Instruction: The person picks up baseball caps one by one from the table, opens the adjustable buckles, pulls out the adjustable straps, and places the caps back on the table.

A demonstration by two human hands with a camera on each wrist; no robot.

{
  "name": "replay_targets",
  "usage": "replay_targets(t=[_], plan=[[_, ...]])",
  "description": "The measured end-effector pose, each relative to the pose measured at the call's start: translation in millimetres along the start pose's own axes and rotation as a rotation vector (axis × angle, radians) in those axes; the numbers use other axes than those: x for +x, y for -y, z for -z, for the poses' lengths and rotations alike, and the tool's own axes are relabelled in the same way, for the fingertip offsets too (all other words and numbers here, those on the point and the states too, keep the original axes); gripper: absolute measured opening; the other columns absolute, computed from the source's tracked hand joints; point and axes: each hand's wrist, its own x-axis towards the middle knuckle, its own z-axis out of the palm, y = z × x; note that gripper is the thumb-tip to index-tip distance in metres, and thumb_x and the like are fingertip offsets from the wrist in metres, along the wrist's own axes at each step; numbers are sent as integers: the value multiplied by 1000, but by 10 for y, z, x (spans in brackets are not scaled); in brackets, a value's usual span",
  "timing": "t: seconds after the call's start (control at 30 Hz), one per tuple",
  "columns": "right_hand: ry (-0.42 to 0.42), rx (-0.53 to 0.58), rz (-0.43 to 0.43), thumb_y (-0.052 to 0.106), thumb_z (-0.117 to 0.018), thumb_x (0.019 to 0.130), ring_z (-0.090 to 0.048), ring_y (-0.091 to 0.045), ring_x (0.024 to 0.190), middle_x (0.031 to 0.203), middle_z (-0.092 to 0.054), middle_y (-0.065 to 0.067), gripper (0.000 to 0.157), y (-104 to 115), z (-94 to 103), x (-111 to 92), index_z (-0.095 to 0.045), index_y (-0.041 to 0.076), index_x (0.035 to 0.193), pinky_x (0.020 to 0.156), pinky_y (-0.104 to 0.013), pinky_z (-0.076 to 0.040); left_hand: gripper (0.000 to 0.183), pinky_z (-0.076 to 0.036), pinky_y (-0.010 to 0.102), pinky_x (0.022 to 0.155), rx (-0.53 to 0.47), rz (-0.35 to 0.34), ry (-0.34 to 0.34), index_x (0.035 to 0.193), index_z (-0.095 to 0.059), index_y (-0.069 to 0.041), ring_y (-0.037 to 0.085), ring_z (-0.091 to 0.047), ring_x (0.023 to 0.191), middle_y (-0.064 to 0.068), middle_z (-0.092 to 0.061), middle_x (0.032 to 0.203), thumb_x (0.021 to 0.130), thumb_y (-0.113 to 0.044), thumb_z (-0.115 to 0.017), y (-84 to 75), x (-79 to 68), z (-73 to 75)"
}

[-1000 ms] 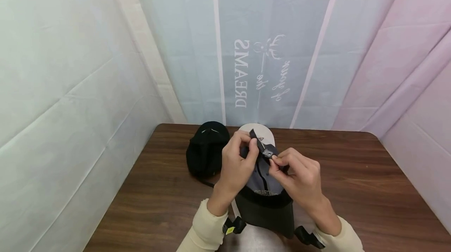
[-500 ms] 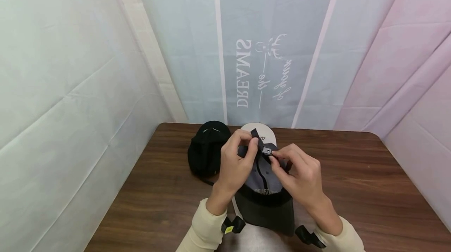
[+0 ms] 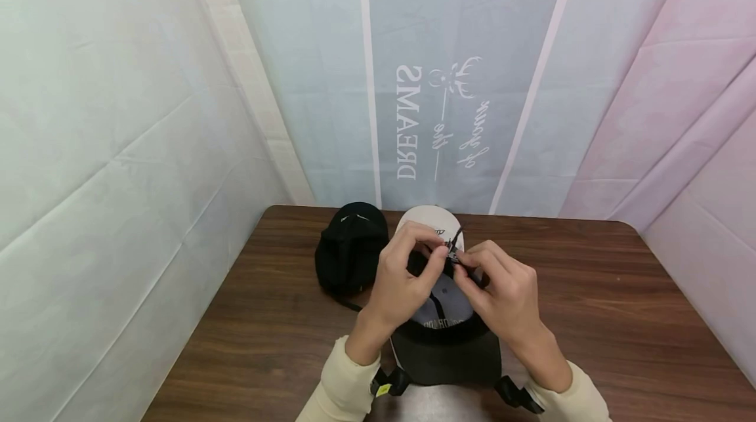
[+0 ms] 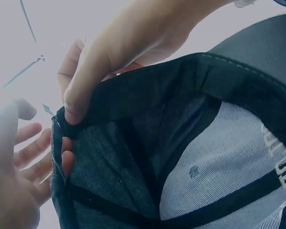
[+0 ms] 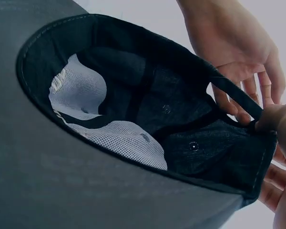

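Note:
Between my hands is a dark baseball cap, its brim towards me and its hollow side showing. My left hand pinches the cap's back strap beside a small metal buckle. The strap's loose end sticks up past the fingertips. Opposite it, my right hand grips the cap's back edge by the buckle, thumb inside and fingers outside. Mesh lining panels and a dark sweatband show inside. Fingertips partly hide the buckle.
A black cap lies on the wooden table, left of my left hand. Just beyond my hands is a cap with a white brim. Fabric curtains stand behind the table and along both sides.
My left fingertips have moved right, up to the buckle. The strap's loose end, which leaned up and left, now points up and right. The brim has turned slightly; my right hand stays in place.

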Motion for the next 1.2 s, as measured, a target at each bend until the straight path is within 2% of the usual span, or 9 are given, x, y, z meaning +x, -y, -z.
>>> replay_targets(t=[0.13, 0.23, 0.6, 0.9, 1.2], plan=[[-3, 12, -4, 27, -63, 108, -48, -7, 51, 84, -69, -6, 34, -13, -9, -6, -69, 4, 84, 48, -17, -40, 25, -58, 27, 83, 23, -27, 95, 119, -63, -3, 20, -62, 93, 12, -63, 119, 95, 4, -70, 6, -20, 8], [1, 29, -17, 28, -63, 108, -48, -7, 51, 85, -70, -6, 34, -19, -12, -15, -69, 4, 84, 48, -17, -40, 31, -58, 27, 85, 43, -36, 127, 121, -62, -2, 21, -61, 94, 14, -61, 123, 93, 7, -70, 11, -34, 19], [-15, 14, -11, 27, -63, 107, -46, -7, 49, 79, -66, -4, 36, -12, -32, -22, -66, 6, 79, 48, -15, -37, 24, -60, 26, 81, 77, -70, 92, 112, -65, -3, 19, -66, 94, 11, -64, 112, 92, 9, -72, 42, -51, 44], [-40, -5, -10, 25, -63, 105, -45, -6, 47, 78, -67, -4, 35, -7, -35, -27, -65, 6, 75, 45, -15, -36, 22, -60, 26, 88, 73, -75, 80, 108, -67, -4, 21, -68, 102, 12, -67, 110, 91, 9, -72, 46, -70, 42], [-58, -11, -27, 24, -63, 105, -46, -5, 49, 78, -67, -5, 34, 1, -7, -22, -65, 5, 77, 45, -16, -38, 22, -59, 28, 77, 86, -78, 77, 103, -68, -6, 19, -66, 95, 10, -66, 107, 91, 12, -68, 51, -89, 47]])
